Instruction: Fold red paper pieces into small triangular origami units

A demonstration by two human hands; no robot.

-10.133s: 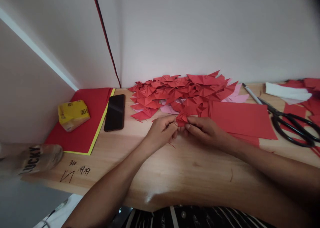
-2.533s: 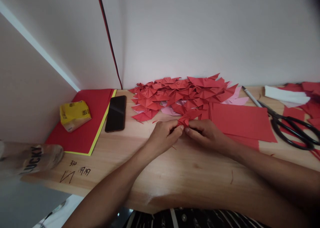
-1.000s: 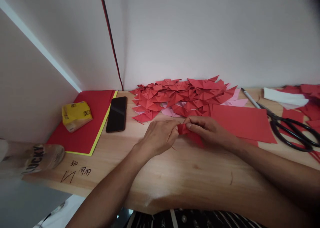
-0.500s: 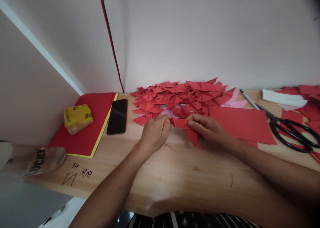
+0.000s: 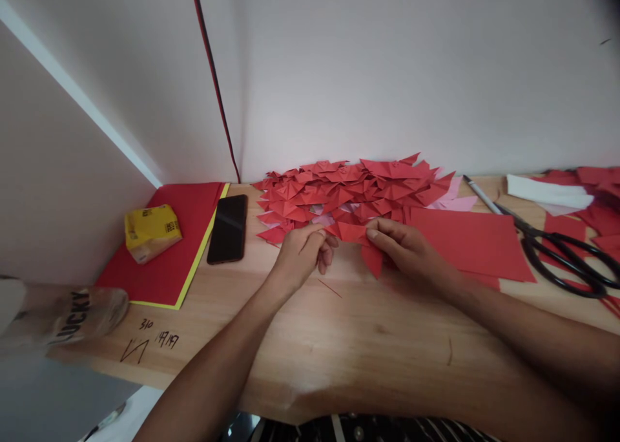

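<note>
Between my two hands, just above the table, is a piece of folded red paper (image 5: 351, 232). My left hand (image 5: 304, 249) pinches its left end between thumb and forefinger, the other fingers curled loosely below. At the right end, the thumb and fingers of my right hand (image 5: 400, 245) are closed on the paper, and a pointed red flap (image 5: 372, 261) hangs beneath. Directly behind lies a heap of folded red paper pieces (image 5: 339, 187), with some pink ones (image 5: 453, 199) among them. A stack of flat red paper (image 5: 465, 240) lies beside my right hand.
Black-handled scissors (image 5: 562, 254) and a pen (image 5: 482, 193) lie to the right, near folded white paper (image 5: 549, 191). Leftward are a phone (image 5: 227, 229), red sheets (image 5: 184, 242) bearing a yellow packet (image 5: 152, 232), and a clear bottle (image 5: 72, 313) on its side. A wall stands behind.
My left hand's lower fingers have loosened and spread slightly from the fist. The folded red paper has turned a little, showing more of its face. Both hands keep their hold.
</note>
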